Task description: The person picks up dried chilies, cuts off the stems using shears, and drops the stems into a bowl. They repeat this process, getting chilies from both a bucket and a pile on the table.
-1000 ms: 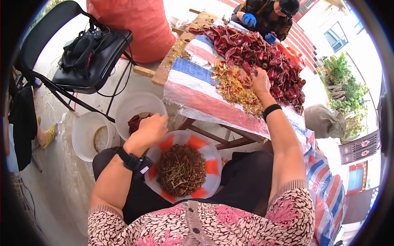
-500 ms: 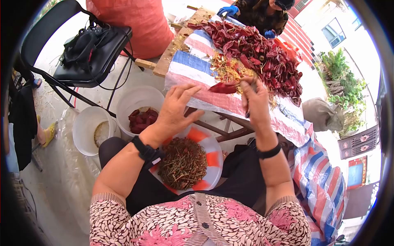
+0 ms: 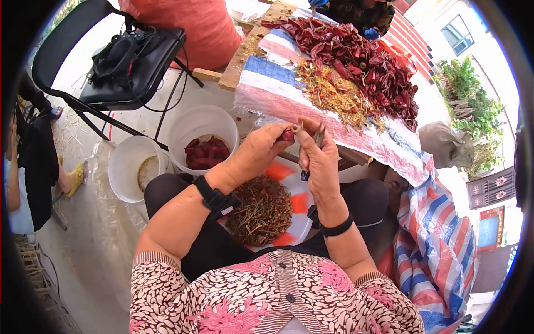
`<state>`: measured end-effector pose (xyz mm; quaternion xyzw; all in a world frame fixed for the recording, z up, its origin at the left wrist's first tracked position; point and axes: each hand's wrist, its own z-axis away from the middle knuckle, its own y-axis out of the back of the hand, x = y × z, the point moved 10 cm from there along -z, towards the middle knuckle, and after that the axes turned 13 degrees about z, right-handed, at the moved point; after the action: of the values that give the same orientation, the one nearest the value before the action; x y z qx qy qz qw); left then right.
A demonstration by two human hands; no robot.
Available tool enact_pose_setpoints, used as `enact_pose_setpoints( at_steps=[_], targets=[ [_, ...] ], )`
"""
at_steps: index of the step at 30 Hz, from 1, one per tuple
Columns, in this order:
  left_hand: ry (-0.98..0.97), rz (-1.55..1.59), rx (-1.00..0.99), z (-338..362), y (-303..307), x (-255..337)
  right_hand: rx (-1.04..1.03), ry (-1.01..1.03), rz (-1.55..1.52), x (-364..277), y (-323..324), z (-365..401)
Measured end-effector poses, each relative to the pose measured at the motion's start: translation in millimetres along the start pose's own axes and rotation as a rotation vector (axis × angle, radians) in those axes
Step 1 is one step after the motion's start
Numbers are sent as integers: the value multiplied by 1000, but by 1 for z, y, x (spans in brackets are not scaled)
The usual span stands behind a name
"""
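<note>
My left hand point(image 3: 266, 146) is closed around a dried red chili pepper point(image 3: 287, 135), whose end shows past my fingertips. Close beside it, my right hand point(image 3: 320, 158) has thumb and forefinger pinched at the pepper's stem end. A slim metal tool point(image 3: 320, 135) with a dark blue end below also sits in my right hand; its kind is mostly hidden by the fingers. Under both hands, a white and orange basin point(image 3: 300, 205) on my lap holds a heap of stems and bits point(image 3: 258, 214). A large pile of dried red chilies point(image 3: 356, 64) lies on the table.
A striped cloth point(image 3: 272, 83) covers the table, with yellow seeds point(image 3: 336, 92) scattered over it. Two whitish buckets stand at left; one bucket point(image 3: 203, 119) contains red chilies. Beyond are a black chair point(image 3: 114, 100), a red sack point(image 3: 186, 33) and a person with blue gloves point(image 3: 371, 34).
The chili has come from over the table edge down above the basin. My hands have drawn together, and my left hand, open before, is now closed on the chili.
</note>
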<state>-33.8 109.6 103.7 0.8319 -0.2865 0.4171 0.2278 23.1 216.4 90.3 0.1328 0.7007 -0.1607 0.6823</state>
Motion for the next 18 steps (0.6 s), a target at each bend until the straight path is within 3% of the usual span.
enact_pose_setpoints(
  at_steps=[5,8,14,18],
  targets=[
    [219,228,-93,8,-5,-12,34,117,178,-6,-4,8],
    [284,542,-26,11,-9,-6,45,183,208,-18,-4,14],
    [420,580,-86,22,-16,-16,-28,19,-107,0,-3,10],
    [486,676,-151,25,-21,-17,-85,-15,-62,-2,-7,12]
  ],
)
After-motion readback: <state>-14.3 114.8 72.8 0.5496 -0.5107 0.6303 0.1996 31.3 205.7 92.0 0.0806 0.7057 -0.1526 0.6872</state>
